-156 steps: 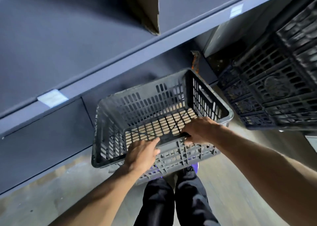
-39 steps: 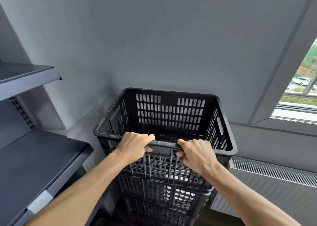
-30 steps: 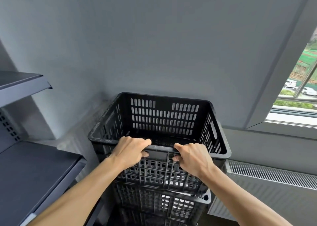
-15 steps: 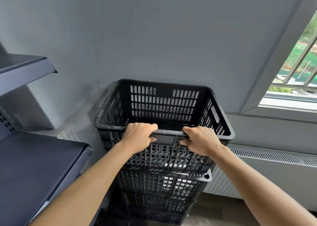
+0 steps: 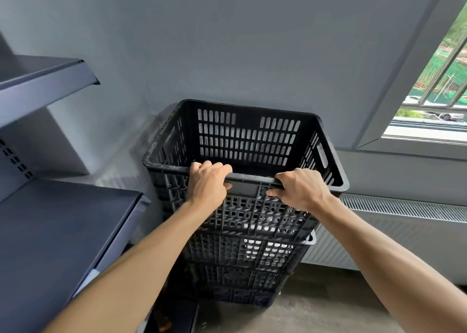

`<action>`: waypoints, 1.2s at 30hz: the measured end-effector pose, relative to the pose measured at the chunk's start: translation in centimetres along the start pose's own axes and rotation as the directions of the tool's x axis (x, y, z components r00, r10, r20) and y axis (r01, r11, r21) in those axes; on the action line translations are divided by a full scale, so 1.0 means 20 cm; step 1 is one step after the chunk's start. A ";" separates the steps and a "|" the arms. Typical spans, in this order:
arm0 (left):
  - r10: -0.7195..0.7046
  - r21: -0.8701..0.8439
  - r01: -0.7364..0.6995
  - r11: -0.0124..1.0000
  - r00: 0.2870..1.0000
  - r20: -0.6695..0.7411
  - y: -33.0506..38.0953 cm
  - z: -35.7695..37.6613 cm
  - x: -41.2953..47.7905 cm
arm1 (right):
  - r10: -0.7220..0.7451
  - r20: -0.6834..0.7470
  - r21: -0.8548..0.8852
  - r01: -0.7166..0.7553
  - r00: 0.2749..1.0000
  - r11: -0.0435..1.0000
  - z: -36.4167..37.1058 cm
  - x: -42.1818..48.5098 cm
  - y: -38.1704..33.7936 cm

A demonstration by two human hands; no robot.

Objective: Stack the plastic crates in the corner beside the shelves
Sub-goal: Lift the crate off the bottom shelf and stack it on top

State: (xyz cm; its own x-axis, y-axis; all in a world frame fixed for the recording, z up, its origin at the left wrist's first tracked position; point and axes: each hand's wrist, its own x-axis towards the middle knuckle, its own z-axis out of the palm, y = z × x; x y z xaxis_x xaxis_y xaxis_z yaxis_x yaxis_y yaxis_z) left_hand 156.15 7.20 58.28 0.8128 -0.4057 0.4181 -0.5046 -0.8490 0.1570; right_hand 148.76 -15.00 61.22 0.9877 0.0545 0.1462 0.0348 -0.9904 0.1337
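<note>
Straight ahead of the person, at twelve o'clock, the top crate (image 5: 249, 143) sits on the lower crates (image 5: 240, 252) in the corner, close to the grey wall (image 5: 252, 42). Whether it touches the wall I cannot tell.

Seen from the head camera, the left hand (image 5: 207, 183) and the right hand (image 5: 300, 190) both grip the near rim of the top crate. The fingers are curled over the edge and the thumbs lie on the outer side, with a bare piece of rim between the two hands. At four o'clock of the stack, a corner of the crate below sticks out a little, so the top one seems slightly turned.

I judge that the step in hand is the seating of this crate on the stack. The next move probably calls for a small twist to square it, a press downward, and only then the opening of both hands.

At nine o'clock the dark shelves (image 5: 63, 231) stand just beside the stack. A radiator (image 5: 404, 221) runs low at three o'clock, and a window (image 5: 442, 80) is at two o'clock. Nothing blocks the hands, though the narrow gap to the shelves may catch a crate corner.
</note>
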 end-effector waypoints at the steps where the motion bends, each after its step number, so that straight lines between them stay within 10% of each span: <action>1: -0.002 -0.007 0.002 1.000 1.000 -0.007 0.00 0.00 -0.01 | 0.005 -0.001 -0.006 -0.005 1.000 1.000 0.00 0.00 0.00; 36: -0.056 0.048 0.064 0.997 0.987 -0.154 0.22 0.13 -0.10 | 0.105 -0.070 0.049 -0.102 0.992 0.994 0.07 -0.05 0.05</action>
State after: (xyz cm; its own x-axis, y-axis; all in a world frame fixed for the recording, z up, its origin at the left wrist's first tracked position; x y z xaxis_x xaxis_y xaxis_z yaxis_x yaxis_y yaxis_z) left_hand 153.11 3.37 55.90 0.7852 -0.3010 0.5412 -0.4373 -0.8883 0.1405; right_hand 148.00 -16.32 59.80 0.9729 -0.0413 0.2276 -0.0586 -0.9958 0.0699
